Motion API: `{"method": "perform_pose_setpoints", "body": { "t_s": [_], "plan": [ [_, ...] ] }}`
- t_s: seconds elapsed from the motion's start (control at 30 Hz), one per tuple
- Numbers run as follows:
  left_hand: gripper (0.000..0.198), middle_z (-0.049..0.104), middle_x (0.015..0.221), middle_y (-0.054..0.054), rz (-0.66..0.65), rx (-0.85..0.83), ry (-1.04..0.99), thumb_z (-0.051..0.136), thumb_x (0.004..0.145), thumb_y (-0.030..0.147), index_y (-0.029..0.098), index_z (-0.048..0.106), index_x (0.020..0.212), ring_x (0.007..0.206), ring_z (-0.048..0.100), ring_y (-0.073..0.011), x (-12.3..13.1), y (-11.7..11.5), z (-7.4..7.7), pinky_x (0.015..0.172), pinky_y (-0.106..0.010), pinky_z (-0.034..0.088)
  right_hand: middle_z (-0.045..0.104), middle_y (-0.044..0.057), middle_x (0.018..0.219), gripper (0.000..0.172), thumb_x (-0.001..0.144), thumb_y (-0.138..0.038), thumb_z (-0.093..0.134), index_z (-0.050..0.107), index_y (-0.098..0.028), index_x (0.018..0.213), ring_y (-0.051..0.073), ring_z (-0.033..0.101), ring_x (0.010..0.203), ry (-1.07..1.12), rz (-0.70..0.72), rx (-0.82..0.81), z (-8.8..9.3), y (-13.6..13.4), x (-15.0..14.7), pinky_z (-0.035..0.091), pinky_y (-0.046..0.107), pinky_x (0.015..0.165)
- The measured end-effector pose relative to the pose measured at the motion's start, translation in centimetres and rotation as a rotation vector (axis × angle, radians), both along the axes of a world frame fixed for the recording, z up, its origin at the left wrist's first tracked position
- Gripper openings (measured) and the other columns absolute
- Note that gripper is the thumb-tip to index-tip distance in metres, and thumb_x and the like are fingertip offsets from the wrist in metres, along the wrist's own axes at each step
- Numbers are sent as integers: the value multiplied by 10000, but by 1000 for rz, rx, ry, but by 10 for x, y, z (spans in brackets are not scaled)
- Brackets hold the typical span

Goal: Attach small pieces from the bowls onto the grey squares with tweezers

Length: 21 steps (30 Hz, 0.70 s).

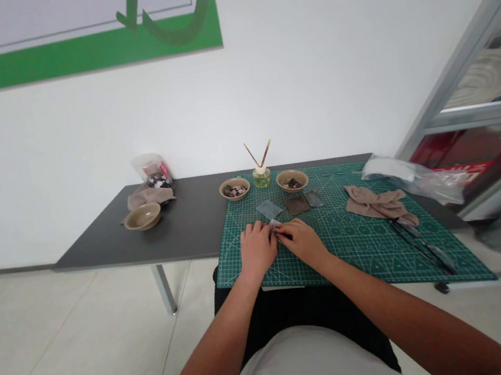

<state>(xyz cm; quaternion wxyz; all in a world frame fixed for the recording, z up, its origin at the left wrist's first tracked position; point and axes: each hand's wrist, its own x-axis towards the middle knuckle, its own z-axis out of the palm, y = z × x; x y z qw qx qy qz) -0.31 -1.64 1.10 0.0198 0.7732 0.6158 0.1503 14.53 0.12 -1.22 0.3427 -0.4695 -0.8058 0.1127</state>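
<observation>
Pinched between the fingertips of the left hand (257, 247) and the right hand (302, 241), a small grey piece (275, 224) is held on the green mat (362, 245). At twelve o'clock a grey square (268, 209) is laid; at three o'clock, a cloth (377, 203).

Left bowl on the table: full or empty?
Empty. The left bowl shows only a bare beige inside, with no pieces in it.

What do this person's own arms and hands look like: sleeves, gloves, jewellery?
The left hand and right hand are ungloved, with no watch, ring or band showing. The left arm and right arm are bare past the elbows; no sleeve is in view. A pale grey top shows at the bottom edge.
</observation>
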Motion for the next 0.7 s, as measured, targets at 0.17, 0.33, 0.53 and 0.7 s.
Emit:
{"method": "perform_pose_setpoints", "body": {
  "t_s": [0.17, 0.33, 0.53, 0.7],
  "plan": [
    [321, 579, 1101, -79, 5, -11, 6, 357, 961, 320, 235, 612, 1136, 1046, 465, -249, 0, -1, 1, 862, -395, 371, 729, 59, 1000, 158, 870, -172, 590, 730, -203, 937, 196, 610, 936, -10, 0, -1, 0, -1, 0, 457, 356, 900],
    [319, 574, 1106, -81, 18, -35, -14, 362, 959, 319, 241, 606, 1149, 1063, 460, -252, 2, 0, 3, 873, -401, 366, 733, 55, 976, 169, 871, -176, 581, 736, -215, 923, 198, 616, 919, -4, -24, -33, 3, 0, 0, 462, 362, 895],
    [288, 556, 1128, -80, 40, -46, -11, 398, 945, 328, 260, 619, 1117, 1088, 448, -259, 3, 1, 3, 889, -404, 364, 735, 43, 939, 153, 867, -191, 589, 738, -216, 886, 188, 613, 890, -76, -24, -61, 8, 2, -1, 450, 337, 873],
    [274, 560, 1129, -78, 31, -48, 4, 409, 934, 307, 262, 634, 1083, 1078, 449, -258, 2, 3, 3, 878, -403, 367, 739, 28, 891, 144, 865, -199, 604, 747, -216, 871, 178, 611, 867, -161, 39, -81, 12, 8, 0, 441, 302, 838]
  ]
}}
